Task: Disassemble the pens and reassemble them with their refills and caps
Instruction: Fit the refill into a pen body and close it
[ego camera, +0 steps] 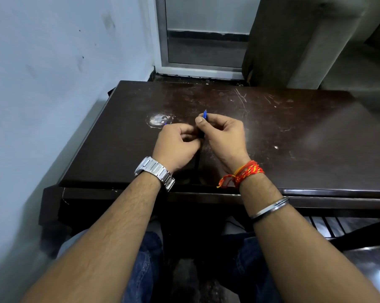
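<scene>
Setting: dark brown table (272,132), top scratched & scuffed, pushed into a corner w/ pale wall (53,73) on the left; window frame (162,40) behind the far edge.
R hand (225,136): raised just above the tabletop, fingers curled, thumb & forefinger pinching a blue pen (204,116) near its upper end.
Pen: roughly upright, tilted a bit; pointed tip sticks up past the R thumb, dark lower part runs down between the two hands. Can't tell if it's the full barrel or only a piece.
L hand (177,143): curled into a loose fist, fingertips pressed together right beside the R hand, meeting the pen's lower part. Exactly what it grips is hidden by the fingers.
Hands: touching or nearly so, over the centre-left of the table.
Blue bit (164,123): tiny blue speck just past the L knuckles; too small to say what.
Worn patch (159,120): pale round scuff on the tabletop, just beyond the L hand.
L wrist: silver metal watch (155,171).
R wrist: red-orange thread band (244,173), plus a thin metal bangle (269,207) further up the forearm.
Below table edge: blue jeans (145,270), person seated.
</scene>
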Available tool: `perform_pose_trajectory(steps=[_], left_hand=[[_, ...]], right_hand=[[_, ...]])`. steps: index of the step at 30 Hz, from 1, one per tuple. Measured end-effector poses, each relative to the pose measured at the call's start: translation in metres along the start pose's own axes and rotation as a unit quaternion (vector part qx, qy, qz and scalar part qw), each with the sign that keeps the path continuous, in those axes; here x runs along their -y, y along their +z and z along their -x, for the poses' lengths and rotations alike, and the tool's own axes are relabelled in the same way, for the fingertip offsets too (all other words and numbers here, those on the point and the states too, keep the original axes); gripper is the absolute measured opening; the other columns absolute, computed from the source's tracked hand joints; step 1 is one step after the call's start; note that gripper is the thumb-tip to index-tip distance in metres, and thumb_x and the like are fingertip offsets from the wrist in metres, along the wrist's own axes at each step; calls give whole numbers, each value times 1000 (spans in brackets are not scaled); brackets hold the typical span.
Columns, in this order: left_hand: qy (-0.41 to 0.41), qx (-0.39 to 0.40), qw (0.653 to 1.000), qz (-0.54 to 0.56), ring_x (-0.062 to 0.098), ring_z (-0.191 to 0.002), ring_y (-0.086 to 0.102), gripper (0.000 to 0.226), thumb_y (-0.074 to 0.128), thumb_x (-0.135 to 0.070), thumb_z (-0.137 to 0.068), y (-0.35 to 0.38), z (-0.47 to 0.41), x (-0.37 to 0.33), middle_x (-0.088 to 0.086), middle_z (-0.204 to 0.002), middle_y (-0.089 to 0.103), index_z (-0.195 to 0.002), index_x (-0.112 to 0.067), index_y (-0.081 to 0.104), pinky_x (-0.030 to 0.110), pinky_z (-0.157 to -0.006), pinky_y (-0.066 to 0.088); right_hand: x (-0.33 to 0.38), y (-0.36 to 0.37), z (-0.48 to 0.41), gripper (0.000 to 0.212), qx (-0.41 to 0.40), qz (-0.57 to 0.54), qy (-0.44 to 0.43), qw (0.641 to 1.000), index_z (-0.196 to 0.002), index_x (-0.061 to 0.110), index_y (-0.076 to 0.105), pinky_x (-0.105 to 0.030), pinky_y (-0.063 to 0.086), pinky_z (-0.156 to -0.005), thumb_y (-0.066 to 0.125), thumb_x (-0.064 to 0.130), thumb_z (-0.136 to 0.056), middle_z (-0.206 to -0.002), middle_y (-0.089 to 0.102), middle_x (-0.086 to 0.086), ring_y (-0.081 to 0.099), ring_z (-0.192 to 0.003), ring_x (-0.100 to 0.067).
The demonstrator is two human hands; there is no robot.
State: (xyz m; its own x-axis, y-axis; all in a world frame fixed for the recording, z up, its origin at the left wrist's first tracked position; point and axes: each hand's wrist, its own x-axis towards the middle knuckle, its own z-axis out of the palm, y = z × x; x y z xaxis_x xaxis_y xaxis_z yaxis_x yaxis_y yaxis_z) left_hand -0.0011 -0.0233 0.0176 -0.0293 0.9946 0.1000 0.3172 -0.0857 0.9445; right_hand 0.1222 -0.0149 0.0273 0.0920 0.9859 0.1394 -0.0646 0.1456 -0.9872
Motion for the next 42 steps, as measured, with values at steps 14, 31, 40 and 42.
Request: perform_pose_trajectory(steps=[14, 31, 40, 42], left_hand=[[-1, -22, 999, -34, 19, -64, 72, 22, 84, -34, -57, -2, 2, 1, 1, -66, 74, -70, -22, 71, 45, -69, 61], [31, -100, 986, -128, -4, -57, 63, 21, 87, -31, -64, -5, 4, -3, -15, -58, 64, -63, -31, 66, 16, -57, 51], [-7, -104, 989, -106, 14, -58, 70, 18, 86, -31, -66, -9, -1, 3, -5, -64, 69, -69, -28, 69, 37, -66, 61], [-10, -102, 989, -108, 14, -59, 70, 18, 86, -31, -66, -9, -1, 2, -5, -65, 69, -71, -28, 69, 38, -67, 61]], right_hand=[[1, 0, 1, 3, -9, 1, -8, 1000, -79, 16, 77, -16, 50, -56, 80, 16, -80, -68, 76, 3, 68, -60, -3], [-4, -4, -5, 60, -10, 210, -27, 977, -121, 13, 67, -27, 56, -86, 71, 56, -80, -101, 74, 2, 69, -94, -8], [-21, -14, -9, 24, 137, 627, -31, 766, -110, 3, 68, -38, 45, -97, 53, 11, -93, -117, 62, -18, 54, -115, -37], [-17, -13, -8, 22, 120, 607, -23, 785, -108, 2, 69, -38, 50, -93, 57, 6, -90, -115, 63, -19, 57, -111, -37]])
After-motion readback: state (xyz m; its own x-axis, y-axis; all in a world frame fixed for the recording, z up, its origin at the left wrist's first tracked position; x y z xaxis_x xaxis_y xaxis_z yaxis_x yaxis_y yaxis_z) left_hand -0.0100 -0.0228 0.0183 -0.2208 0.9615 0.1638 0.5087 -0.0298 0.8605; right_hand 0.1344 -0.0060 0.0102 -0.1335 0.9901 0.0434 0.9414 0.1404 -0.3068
